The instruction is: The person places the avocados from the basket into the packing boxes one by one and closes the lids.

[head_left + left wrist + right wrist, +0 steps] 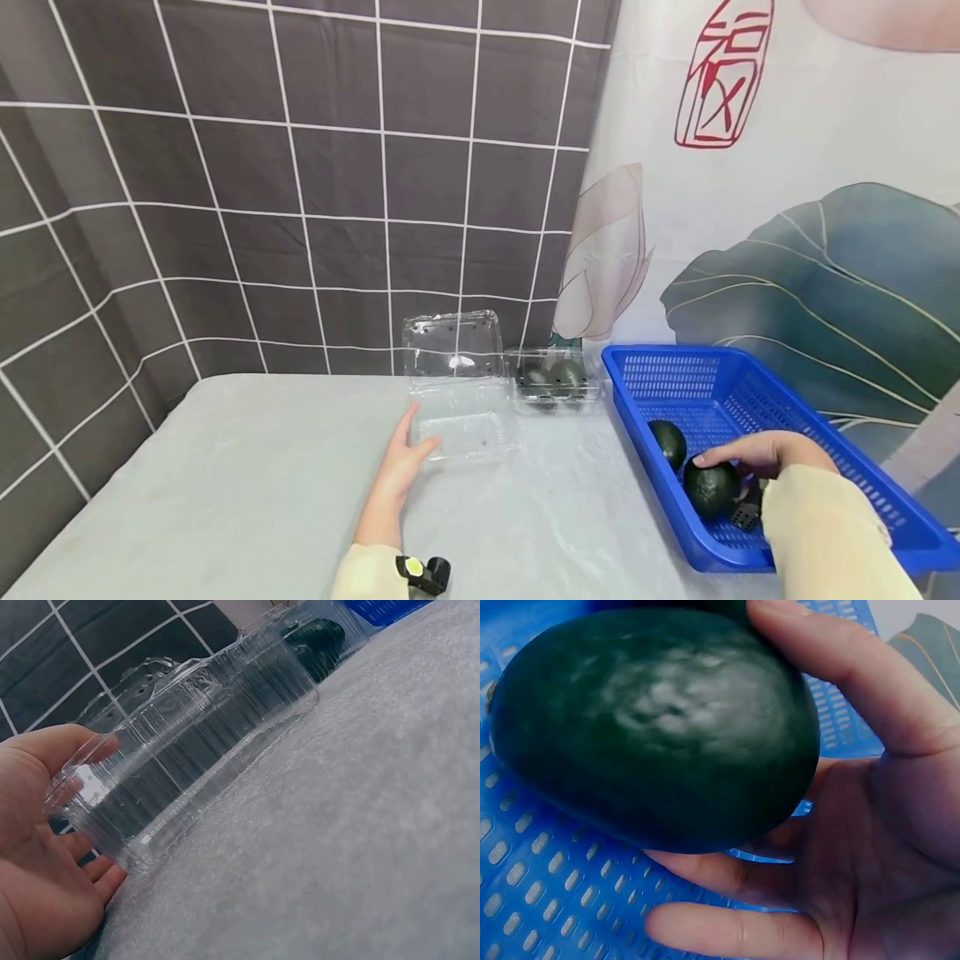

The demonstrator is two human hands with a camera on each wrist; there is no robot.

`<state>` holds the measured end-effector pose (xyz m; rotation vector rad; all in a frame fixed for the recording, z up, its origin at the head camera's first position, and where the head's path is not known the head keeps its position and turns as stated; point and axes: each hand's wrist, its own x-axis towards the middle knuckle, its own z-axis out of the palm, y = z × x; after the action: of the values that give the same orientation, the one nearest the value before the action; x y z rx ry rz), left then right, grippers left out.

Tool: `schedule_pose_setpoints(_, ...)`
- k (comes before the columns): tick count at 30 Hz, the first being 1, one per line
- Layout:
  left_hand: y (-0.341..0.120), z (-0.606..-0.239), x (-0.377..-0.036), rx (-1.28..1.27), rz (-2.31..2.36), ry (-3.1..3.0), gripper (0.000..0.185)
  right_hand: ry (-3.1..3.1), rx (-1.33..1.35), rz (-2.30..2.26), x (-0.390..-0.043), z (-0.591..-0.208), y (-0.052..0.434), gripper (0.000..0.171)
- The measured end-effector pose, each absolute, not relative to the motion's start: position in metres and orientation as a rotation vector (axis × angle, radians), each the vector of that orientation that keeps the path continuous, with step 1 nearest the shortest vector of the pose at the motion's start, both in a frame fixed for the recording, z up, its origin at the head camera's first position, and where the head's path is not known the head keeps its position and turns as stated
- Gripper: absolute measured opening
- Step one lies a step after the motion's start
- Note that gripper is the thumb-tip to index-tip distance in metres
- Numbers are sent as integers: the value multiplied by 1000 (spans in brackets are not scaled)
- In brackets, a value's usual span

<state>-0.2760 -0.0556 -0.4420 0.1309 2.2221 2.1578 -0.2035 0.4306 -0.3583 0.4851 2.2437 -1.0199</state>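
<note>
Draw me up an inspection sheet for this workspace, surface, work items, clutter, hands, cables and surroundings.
Surface: pale table cover.
Work items: open box, clear, lid raised; second box, clear, with dark green fruit inside; blue basket with a loose fruit and a held fruit, both dark green.
Clutter: nothing seen.
Hands: left hand beside the open box; right hand grips the held fruit.
Cables: nothing seen.
Surroundings: dark grid-patterned curtain; pale leaf-print curtain.
</note>
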Motion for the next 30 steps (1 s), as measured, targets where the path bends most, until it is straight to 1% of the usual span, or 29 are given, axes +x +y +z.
schedule_pose_setpoints(3,-55,-441,-278,112,2139,2237,73,2242,451,-1010,-207,-360,432,83)
schedule_pose_setpoints(9,-53,-442,-278,119,2172,2225,71,2237,359,-994,-209,-364,435,85)
schedule_pose_setpoints(15,-53,-443,-277,125,2173,2232,70,2255,371,-1024,-210,-361,434,85)
schedule_pose_setpoints(20,-53,-445,-275,124,2170,2233,70,2259,405,-1023,-211,-354,432,85)
schedule_pose_setpoints(23,-53,-444,-275,125,2164,2242,70,2277,440,-1017,-213,-348,431,87)
schedule_pose_setpoints(30,-54,-442,-276,124,2148,2266,70,2330,392,-1017,-218,-330,432,88)
